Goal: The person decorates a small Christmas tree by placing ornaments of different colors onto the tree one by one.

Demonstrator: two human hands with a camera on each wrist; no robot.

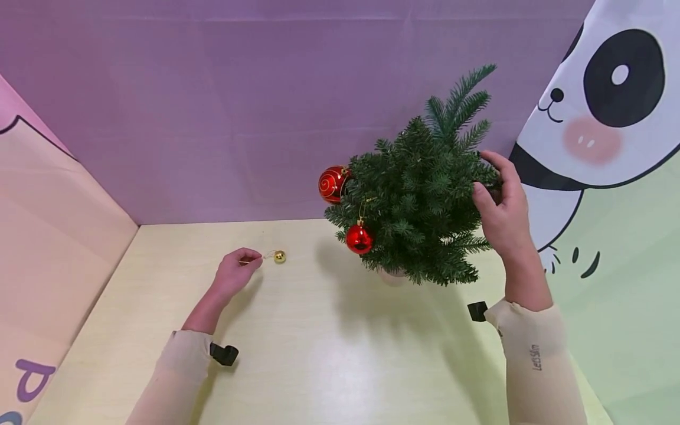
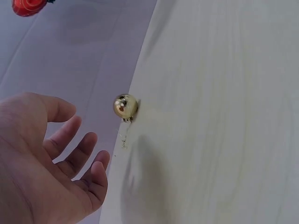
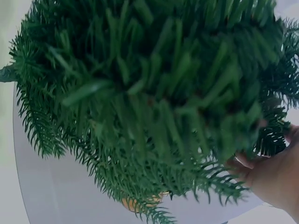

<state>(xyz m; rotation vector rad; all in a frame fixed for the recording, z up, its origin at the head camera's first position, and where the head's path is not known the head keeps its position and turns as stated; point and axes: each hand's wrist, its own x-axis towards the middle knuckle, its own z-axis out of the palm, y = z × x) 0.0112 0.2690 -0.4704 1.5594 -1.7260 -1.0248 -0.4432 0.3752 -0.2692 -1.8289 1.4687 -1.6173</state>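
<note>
A small green artificial Christmas tree [image 1: 414,200] stands on the table, its pale base [image 1: 392,276] mostly covered by branches. On its left side hang a red ball with gold swirls [image 1: 333,184] and a smaller shiny red ball [image 1: 359,239] on a gold loop. My right hand [image 1: 507,215] holds the tree's right side, thumb and fingers curved round the branches; foliage hides some fingertips in the right wrist view. A tiny gold ball ornament [image 1: 279,257] lies on the table with its string toward my left hand [image 1: 239,271]. In the left wrist view those fingers are loosely bent, apart from the gold ball [image 2: 125,106].
The pale wooden table [image 1: 329,354] meets a purple cloth backdrop [image 1: 239,118] behind. A panda-printed cloth [image 1: 611,147] stands close beside the right hand. Another printed cloth [image 1: 53,236] borders the left. An orange-gold rounded thing [image 3: 135,204] shows partly below the branches.
</note>
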